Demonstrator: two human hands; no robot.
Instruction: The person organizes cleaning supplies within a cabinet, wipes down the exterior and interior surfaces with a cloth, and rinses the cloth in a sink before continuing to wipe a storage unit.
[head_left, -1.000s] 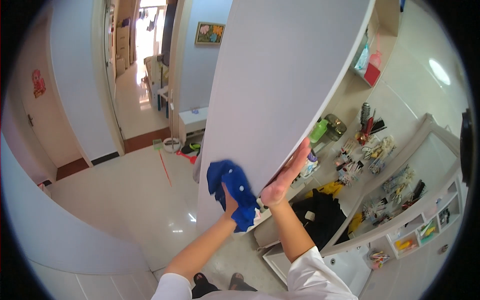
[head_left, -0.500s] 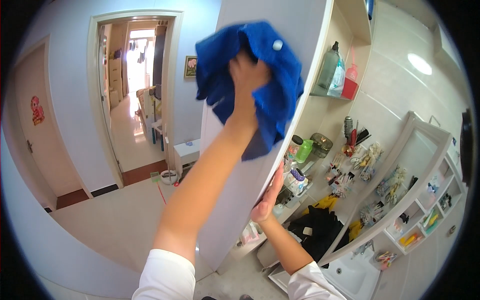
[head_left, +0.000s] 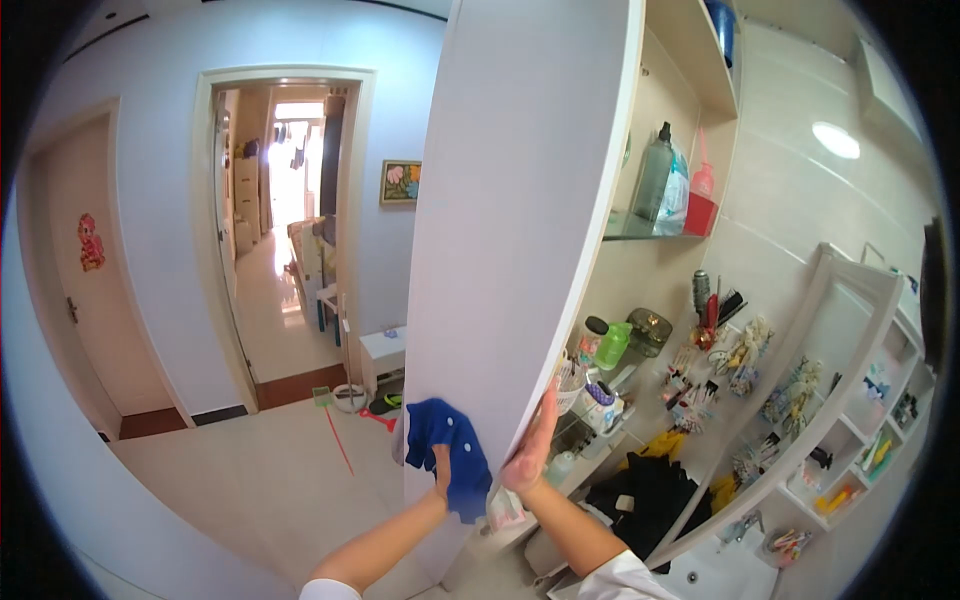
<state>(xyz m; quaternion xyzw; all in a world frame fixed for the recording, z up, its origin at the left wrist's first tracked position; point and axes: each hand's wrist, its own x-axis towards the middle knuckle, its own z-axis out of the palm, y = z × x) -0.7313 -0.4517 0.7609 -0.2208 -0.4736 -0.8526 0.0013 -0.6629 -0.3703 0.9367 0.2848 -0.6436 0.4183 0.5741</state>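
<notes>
Toiletries on a glass shelf (head_left: pixel 640 239) at right of the scene: grey-green pump bottle (head_left: pixel 654 185), pale blue packet (head_left: pixel 678 190) and red box (head_left: pixel 700 216), with a pink pump bottle (head_left: pixel 704 180) rising from inside or just behind the box, impossible to tell which. Lower down, dark-lidded jar (head_left: pixel 594 340), bright green bottle (head_left: pixel 612 346) and rounded, see-through brown case (head_left: pixel 651 332), contents too dim to make out. Nearer, white slotted basket (head_left: pixel 568 393), partly behind the right hand (head_left: pixel 533 445). On the right wall, round hairbrush (head_left: pixel 701 290), upright among other grooming tools. At near right, cup (head_left: pixel 783 553) of slim coloured sticks beside a white washbasin (head_left: pixel 730 578); above, white compartment rack (head_left: pixel 858 470) with small yellow and green items.

Against the lower part of a tall white panel (head_left: pixel 525 200), blue cloth (head_left: pixel 460 440) with pale round spots, bunched in the grasp of the left hand (head_left: pixel 443 472), thumb visible, other fingers buried in folds, tightness impossible to tell. Along the panel's right edge, right hand unclenched, fingers straight and close together. Printing on bottles and packet too small to read.
</notes>
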